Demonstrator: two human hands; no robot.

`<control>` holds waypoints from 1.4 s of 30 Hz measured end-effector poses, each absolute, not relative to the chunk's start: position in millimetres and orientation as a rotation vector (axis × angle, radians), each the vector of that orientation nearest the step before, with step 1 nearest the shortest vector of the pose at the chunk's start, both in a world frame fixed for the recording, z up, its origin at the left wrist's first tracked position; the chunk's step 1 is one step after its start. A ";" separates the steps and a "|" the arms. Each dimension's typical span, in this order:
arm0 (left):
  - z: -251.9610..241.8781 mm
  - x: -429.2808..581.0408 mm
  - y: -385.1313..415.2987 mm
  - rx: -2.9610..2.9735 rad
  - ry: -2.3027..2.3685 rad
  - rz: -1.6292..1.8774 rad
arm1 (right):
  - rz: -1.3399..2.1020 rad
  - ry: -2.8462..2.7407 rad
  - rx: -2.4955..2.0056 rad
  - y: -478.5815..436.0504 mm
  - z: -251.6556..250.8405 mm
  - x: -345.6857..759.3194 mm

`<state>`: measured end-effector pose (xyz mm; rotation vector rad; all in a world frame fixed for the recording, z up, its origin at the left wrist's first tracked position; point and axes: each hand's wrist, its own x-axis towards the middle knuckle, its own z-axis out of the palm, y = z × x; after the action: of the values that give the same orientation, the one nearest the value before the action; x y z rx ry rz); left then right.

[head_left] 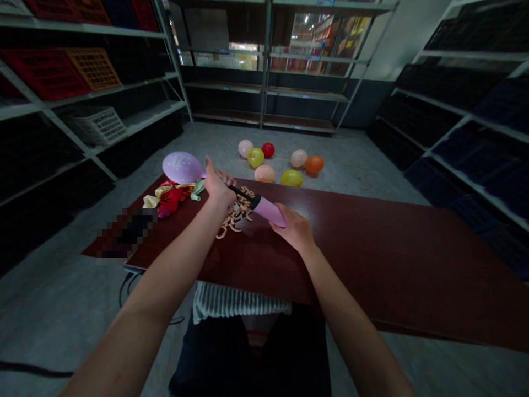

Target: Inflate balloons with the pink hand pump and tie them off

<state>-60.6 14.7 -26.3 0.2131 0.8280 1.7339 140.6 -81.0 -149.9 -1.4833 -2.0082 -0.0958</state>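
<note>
We see a pink hand pump [268,211] slanting over a dark red desk [372,264], its black nozzle [242,193] pointing up and left. Our left grip [218,188] is closed around the nozzle's tip, just beside a lilac balloon [182,167]; the balloon's neck is hidden. Our right grip [294,229], farther from the balloon, holds the pump's pink end, above scattered limp balloons [235,219].
</note>
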 end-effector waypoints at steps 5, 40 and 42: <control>1.5 -111.3 24.1 0.326 0.759 1.697 | -0.101 -2.015 -1.455 -81.9 -148.8 137.8; -36.1 14.0 -9.8 0.511 0.715 1.674 | -0.081 -1.754 -1.601 -73.4 -154.4 150.9; -32.3 2.3 -11.0 0.512 0.767 1.687 | -0.082 -1.815 -1.577 -74.5 -152.4 146.3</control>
<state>2.3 -11.0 -32.3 0.5123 0.7671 1.6869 146.3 -74.5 -152.4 -1.5766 -1.8153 -0.0822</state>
